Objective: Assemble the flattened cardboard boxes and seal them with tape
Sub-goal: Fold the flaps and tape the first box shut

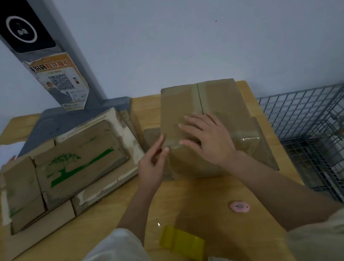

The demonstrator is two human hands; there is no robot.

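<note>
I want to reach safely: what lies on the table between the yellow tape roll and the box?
In the head view, only bare wooden table lies between the tape roll and the box; the pink cutter sits off right.

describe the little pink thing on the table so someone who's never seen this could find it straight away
Start at the wooden table and find the assembled cardboard box under the person's right hand. Come toward the person from that box, to just left of the right forearm: the small pink oval lies flat there. The yellow tape roll nearby is bigger and stands up; nothing else is pink.
</note>
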